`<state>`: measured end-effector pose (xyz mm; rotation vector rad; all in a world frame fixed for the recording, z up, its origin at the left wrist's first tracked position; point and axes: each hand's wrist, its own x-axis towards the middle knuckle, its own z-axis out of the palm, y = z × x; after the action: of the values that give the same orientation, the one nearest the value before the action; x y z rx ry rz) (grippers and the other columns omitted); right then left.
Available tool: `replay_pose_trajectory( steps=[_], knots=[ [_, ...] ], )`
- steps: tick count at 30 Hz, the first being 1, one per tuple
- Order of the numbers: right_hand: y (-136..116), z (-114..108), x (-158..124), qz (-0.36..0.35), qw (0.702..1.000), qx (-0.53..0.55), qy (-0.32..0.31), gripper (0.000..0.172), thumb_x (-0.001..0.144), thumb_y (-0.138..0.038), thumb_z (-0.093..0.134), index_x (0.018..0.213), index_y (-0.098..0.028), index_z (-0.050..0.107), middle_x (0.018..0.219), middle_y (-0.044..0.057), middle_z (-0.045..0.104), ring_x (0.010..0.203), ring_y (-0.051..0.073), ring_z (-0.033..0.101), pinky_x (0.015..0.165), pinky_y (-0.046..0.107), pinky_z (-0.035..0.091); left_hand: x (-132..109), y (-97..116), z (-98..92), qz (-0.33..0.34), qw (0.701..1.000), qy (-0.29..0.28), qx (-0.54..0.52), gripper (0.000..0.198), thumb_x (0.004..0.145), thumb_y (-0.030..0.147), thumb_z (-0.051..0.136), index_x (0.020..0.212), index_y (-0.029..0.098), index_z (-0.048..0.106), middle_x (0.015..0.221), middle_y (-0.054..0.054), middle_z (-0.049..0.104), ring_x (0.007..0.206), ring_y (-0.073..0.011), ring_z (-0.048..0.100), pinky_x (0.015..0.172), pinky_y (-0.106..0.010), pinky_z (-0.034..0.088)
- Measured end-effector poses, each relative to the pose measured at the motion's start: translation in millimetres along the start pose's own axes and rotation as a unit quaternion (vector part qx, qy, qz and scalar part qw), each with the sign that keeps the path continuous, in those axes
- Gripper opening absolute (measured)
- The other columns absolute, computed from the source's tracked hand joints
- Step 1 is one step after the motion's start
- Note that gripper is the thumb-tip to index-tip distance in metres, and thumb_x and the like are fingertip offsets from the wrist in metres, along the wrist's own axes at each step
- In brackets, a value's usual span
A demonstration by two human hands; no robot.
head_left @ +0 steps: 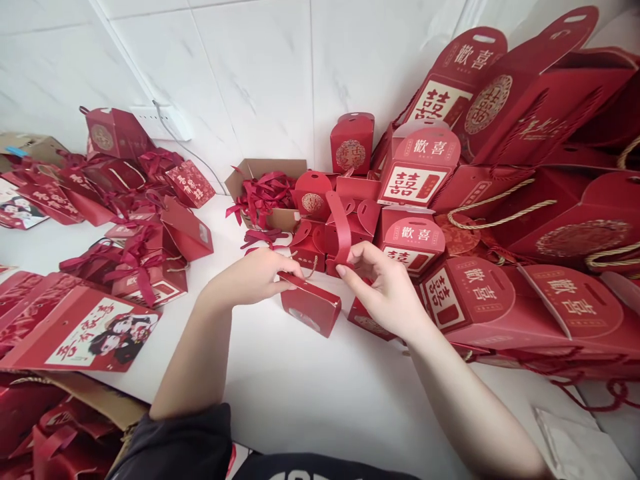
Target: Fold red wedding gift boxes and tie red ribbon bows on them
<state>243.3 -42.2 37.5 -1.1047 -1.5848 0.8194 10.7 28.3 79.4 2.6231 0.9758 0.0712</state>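
My left hand (260, 279) pinches the top edge of a small red gift box (315, 308), which stands slightly tilted just above or on the white table. A thin cord loop shows by the box's top, beside my fingertips. Between the thumb and fingers of my right hand (383, 283) is the lower end of a flat red strap (341, 227); its other end curves up and away. Partly hidden beneath my right hand lies another small red box (369, 319). The far sides of both held things are out of sight.
Stacked red gift boxes (465, 293) with rope handles crowd the right side. A cardboard box (275, 167) of dark red ribbons (267, 193) stands by the wall. Ribboned boxes (150, 273) and printed bags (95, 330) lie left. An open carton (95, 393) sits front left.
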Motion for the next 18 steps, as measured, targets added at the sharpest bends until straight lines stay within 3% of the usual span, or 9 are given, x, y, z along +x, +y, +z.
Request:
replay_pose_trajectory(
  steps=[4,7,9,11,14,16,18],
  knots=[
    [2,11,-3,0.057,0.986,0.118,-0.098,0.009,0.093,-0.030,0.056,0.094,-0.022,0.052,0.088,0.000,0.061,0.078,0.015,0.063,0.068,0.026,0.048,9,-4,6.0,0.042,0.999,0.020,-0.027,0.019,0.087,0.017,0.054,0.094,0.022,0.072,0.099,-0.003,0.068,0.091,-0.0172,0.062,0.082,-0.027,0.047],
    [3,24,-5,0.085,0.962,0.205,-0.157,0.010,0.093,-0.029,0.056,0.092,-0.021,0.050,0.085,0.001,0.061,0.081,0.016,0.066,0.073,0.028,0.048,16,-7,16.6,0.052,0.994,0.094,-0.022,0.021,0.085,0.012,0.052,0.089,0.020,0.071,0.111,-0.007,0.060,0.108,-0.0213,0.056,0.091,-0.032,0.047],
    [6,34,-5,0.091,0.958,0.217,-0.165,0.010,0.093,-0.027,0.057,0.090,-0.020,0.050,0.083,0.000,0.062,0.082,0.016,0.065,0.076,0.029,0.048,18,-8,23.0,-0.001,0.986,0.163,-0.036,0.024,0.088,0.013,0.046,0.087,0.018,0.069,0.105,-0.008,0.060,0.099,-0.0208,0.057,0.083,-0.033,0.050],
    [8,41,-6,0.086,0.962,0.200,-0.162,0.008,0.093,-0.025,0.056,0.090,-0.021,0.049,0.085,0.000,0.063,0.081,0.015,0.063,0.076,0.029,0.047,17,-7,24.6,-0.052,0.978,0.188,-0.079,0.027,0.093,0.016,0.040,0.092,0.017,0.067,0.097,-0.007,0.061,0.086,-0.0181,0.059,0.072,-0.030,0.052],
    [12,45,-5,0.040,0.974,0.143,-0.169,0.006,0.094,-0.023,0.052,0.090,-0.021,0.049,0.086,0.000,0.063,0.081,0.015,0.059,0.075,0.027,0.046,13,-5,17.4,-0.026,0.984,0.097,-0.151,0.026,0.094,0.024,0.046,0.107,0.021,0.068,0.104,-0.005,0.066,0.088,-0.0174,0.063,0.076,-0.028,0.052],
    [12,42,-4,-0.019,0.980,0.072,-0.184,0.005,0.095,-0.022,0.052,0.090,-0.021,0.049,0.087,0.001,0.062,0.082,0.015,0.058,0.076,0.026,0.046,11,-7,10.5,0.003,0.982,0.019,-0.188,0.031,0.093,0.029,0.051,0.120,0.024,0.065,0.115,-0.004,0.068,0.099,-0.0203,0.064,0.084,-0.030,0.052],
    [12,39,-4,-0.080,0.976,-0.007,-0.204,0.004,0.095,-0.018,0.051,0.092,-0.021,0.051,0.092,0.002,0.062,0.085,0.015,0.058,0.077,0.025,0.046,9,-10,5.5,0.013,0.975,-0.020,-0.223,0.039,0.095,0.033,0.047,0.132,0.026,0.059,0.128,-0.005,0.064,0.115,-0.0238,0.060,0.094,-0.032,0.049]
  ],
)
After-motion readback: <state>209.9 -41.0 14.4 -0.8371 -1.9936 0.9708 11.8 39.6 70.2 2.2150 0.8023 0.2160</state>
